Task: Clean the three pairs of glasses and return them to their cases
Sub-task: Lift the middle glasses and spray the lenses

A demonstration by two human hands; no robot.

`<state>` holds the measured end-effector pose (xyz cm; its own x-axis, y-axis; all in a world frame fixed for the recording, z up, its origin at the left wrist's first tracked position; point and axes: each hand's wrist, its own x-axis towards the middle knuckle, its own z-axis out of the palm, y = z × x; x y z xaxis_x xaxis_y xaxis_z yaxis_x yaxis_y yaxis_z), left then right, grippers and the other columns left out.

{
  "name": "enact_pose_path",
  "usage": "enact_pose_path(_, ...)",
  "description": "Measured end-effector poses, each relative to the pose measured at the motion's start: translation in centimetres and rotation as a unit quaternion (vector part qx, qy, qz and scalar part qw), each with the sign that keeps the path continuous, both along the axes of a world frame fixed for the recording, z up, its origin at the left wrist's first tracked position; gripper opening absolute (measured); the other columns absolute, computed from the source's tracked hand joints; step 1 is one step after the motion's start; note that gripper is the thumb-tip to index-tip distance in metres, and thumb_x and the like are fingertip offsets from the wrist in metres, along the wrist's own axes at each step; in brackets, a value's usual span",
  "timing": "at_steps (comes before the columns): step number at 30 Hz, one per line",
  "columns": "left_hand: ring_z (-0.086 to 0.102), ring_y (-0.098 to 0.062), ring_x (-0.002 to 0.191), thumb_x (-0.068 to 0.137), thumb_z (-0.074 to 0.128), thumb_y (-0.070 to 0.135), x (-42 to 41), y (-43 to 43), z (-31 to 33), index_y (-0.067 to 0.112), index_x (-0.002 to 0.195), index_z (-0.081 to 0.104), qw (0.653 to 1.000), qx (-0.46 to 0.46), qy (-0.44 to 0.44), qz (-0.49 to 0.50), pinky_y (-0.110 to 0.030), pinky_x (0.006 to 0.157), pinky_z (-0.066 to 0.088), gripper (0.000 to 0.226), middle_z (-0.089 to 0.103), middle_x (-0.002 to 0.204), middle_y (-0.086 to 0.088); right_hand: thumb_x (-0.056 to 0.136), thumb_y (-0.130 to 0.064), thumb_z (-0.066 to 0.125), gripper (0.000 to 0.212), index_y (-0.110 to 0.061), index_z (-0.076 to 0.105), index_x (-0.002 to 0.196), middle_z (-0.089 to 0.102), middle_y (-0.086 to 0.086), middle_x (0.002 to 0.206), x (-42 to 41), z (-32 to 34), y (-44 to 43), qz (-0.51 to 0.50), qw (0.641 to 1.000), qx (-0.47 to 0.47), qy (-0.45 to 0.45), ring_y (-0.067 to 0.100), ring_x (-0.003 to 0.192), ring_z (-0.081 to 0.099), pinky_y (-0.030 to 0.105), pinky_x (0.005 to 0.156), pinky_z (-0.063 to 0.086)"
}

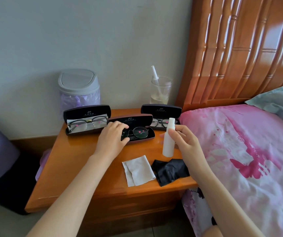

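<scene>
Lying open on the wooden tabletop (79,161), three dark glasses cases are seen in a loose row, each with a pair of glasses inside. The left case (86,112) holds the left glasses (92,121) on a pale cloth. The right case (161,109), with the right glasses (159,123) in it, is set at the far edge beside the bed (240,151). The middle case (137,119) stands nearest, and the round-rimmed middle glasses (141,131) are lying in its tray. The left grip (111,135) is curled over the left lens of that pair, which is pinched between fingers and thumb. The right grip (187,142) is clenched round a white spray bottle (169,139), held upright above the tabletop, just right of the middle case. A grey cloth (137,170) and a black cloth (169,170) are spread side by side near the front edge, below both grips. A lidded bin (79,86) with a purple liner is seen behind the left case, and a clear jar (160,91) behind the right case. A wooden headboard (240,48) is seen above the pink bedding.
</scene>
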<state>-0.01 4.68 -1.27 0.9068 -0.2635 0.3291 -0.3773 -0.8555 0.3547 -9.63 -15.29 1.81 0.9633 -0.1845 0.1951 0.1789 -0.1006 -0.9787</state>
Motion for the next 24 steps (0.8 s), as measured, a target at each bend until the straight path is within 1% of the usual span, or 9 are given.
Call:
enact_pose_path(3,0.047,-0.018,0.120,0.090,0.060,0.031,0.6,-0.6,-0.2,0.018,0.129,0.051,1.000,0.012,-0.001,0.005,-0.028,0.093,0.040,0.042,0.053,0.130,0.000,0.095,-0.022,0.054,0.018,-0.009,0.059,0.106,0.072,0.008,0.095,0.0,0.0,-0.1,-0.005,1.000,0.002,0.002,0.017,0.084,0.067,0.031,0.075,0.057)
enact_pose_path(6,0.046,-0.020,0.121,0.090,0.059,0.031,1.2,-1.0,-0.2,0.016,0.130,0.051,0.999,0.040,0.008,0.006,-0.030,0.093,0.041,0.043,0.055,0.129,-0.002,0.095,-0.024,0.055,0.018,-0.010,0.059,0.105,0.071,0.009,0.096,0.0,0.0,-0.3,-0.012,1.000,-0.001,0.012,0.019,0.085,0.068,0.042,0.077,0.057)
enact_pose_path(8,0.046,-0.021,0.121,0.091,0.059,0.029,1.5,-1.3,-0.2,0.016,0.129,0.052,0.998,0.056,0.018,0.010,-0.031,0.092,0.042,0.041,0.055,0.129,-0.003,0.094,-0.024,0.055,0.018,-0.010,0.059,0.105,0.072,0.008,0.096,0.0,-0.1,-0.4,-0.012,1.000,-0.001,0.018,0.022,0.086,0.067,0.047,0.079,0.057)
enact_pose_path(12,0.050,-0.020,0.114,0.090,0.060,0.025,1.8,-1.8,-0.1,0.018,0.122,0.059,0.998,0.053,0.007,0.030,-0.031,0.085,0.045,0.033,0.057,0.125,-0.003,0.094,-0.024,0.056,0.018,-0.010,0.059,0.106,0.073,0.003,0.092,-0.2,-0.2,-0.4,-0.010,1.000,-0.001,0.023,0.019,0.084,0.068,0.046,0.079,0.057)
enact_pose_path(17,0.053,-0.020,0.108,0.089,0.060,0.021,1.4,-2.0,-0.3,0.017,0.115,0.063,0.999,0.013,-0.033,0.027,-0.029,0.078,0.045,0.026,0.061,0.118,-0.002,0.094,-0.024,0.056,0.019,-0.011,0.059,0.107,0.073,0.004,0.093,-0.5,0.0,-0.6,-0.012,1.000,0.005,0.020,0.030,0.088,0.068,0.048,0.080,0.057)
enact_pose_path(21,0.054,-0.023,0.102,0.083,0.067,0.014,0.1,-1.5,0.7,0.015,0.106,0.068,0.994,-0.044,-0.100,0.004,-0.027,0.070,0.043,0.022,0.063,0.105,-0.003,0.094,-0.025,0.055,0.020,-0.011,0.058,0.108,0.073,0.004,0.093,-0.5,0.4,-0.6,-0.017,1.000,0.011,0.017,0.028,0.087,0.068,0.049,0.078,0.058)
enact_pose_path(22,0.055,-0.023,0.100,0.082,0.070,0.013,-0.4,-1.2,1.3,0.014,0.103,0.069,0.991,-0.055,-0.125,-0.002,-0.026,0.068,0.042,0.022,0.063,0.102,-0.002,0.095,-0.026,0.055,0.020,-0.011,0.057,0.108,0.072,0.006,0.092,-0.4,0.5,-0.5,-0.017,1.000,0.016,0.016,0.029,0.085,0.068,0.048,0.076,0.058)
enact_pose_path(24,0.056,-0.021,0.098,0.080,0.071,0.013,-1.6,-0.6,2.6,0.014,0.101,0.069,0.984,-0.071,-0.164,-0.015,-0.024,0.066,0.043,0.022,0.063,0.100,-0.001,0.095,-0.026,0.055,0.020,-0.011,0.057,0.108,0.068,0.010,0.088,-0.2,0.8,-0.1,-0.020,0.999,0.021,0.016,0.027,0.076,0.066,0.040,0.068,0.057)
